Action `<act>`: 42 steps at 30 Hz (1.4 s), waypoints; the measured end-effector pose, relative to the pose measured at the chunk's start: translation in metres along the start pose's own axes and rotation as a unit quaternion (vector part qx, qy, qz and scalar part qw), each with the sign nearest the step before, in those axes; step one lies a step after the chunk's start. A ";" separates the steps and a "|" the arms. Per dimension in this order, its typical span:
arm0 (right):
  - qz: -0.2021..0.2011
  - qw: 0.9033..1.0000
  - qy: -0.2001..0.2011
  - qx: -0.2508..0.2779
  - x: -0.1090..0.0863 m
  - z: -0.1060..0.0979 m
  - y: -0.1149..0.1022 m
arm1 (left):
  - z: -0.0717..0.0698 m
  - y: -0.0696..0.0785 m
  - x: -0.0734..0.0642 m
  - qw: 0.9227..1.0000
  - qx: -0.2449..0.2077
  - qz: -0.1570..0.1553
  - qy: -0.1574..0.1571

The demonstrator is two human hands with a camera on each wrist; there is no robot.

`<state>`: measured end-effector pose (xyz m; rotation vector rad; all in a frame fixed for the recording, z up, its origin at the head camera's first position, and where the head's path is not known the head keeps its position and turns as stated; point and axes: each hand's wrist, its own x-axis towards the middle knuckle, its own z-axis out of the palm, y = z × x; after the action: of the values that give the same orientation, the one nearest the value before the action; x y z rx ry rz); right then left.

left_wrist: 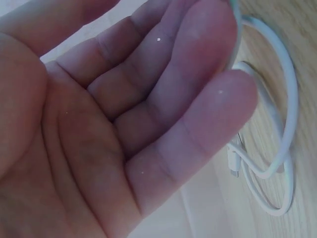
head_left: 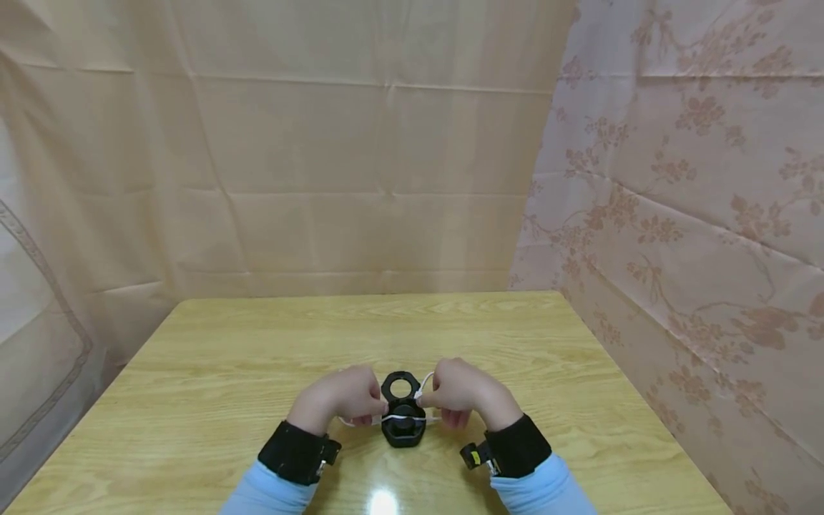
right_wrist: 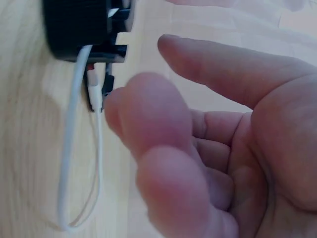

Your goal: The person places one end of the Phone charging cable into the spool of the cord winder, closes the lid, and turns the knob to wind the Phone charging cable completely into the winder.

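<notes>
A black octagonal case (head_left: 403,432) lies on the table between the hands, its hinged flap with a round hole (head_left: 400,388) turned to the far side. A white cable (head_left: 410,418) crosses the case's middle. At the case's left edge is my left hand (head_left: 347,395), fingers bent; in the left wrist view the cable (left_wrist: 290,99) runs behind its fingertips, but the thumb tip is out of frame. My right hand (head_left: 466,392) is at the case's right edge. Its thumb and loosely bent fingers (right_wrist: 156,116) stand apart, beside a white cable plug (right_wrist: 94,84) near the case.
The wooden table (head_left: 290,343) carries a loose loop of the cable and, in the left wrist view, a small metal-tipped plug (left_wrist: 234,163). A beige curtain (head_left: 290,179) hangs behind, a flowered pink cloth (head_left: 676,214) at the right. Both wrists wear black bands (head_left: 292,452) with small cameras.
</notes>
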<state>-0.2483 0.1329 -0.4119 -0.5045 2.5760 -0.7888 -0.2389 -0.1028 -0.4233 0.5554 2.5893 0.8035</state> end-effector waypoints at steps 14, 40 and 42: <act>0.021 1.000 -0.007 -0.008 0.002 0.012 0.004 | 0.006 0.003 0.002 1.000 0.017 -0.012 0.007; 0.025 0.999 0.000 -0.028 0.007 0.018 0.005 | 0.010 -0.002 0.007 1.000 0.001 -0.020 0.005; 0.024 0.999 0.001 -0.029 0.007 0.019 0.005 | 0.010 -0.002 0.007 1.000 0.000 -0.020 0.006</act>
<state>-0.2467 0.1253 -0.4310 -0.4572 2.6099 -0.7009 -0.2410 -0.0960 -0.4336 0.4975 2.6019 0.7967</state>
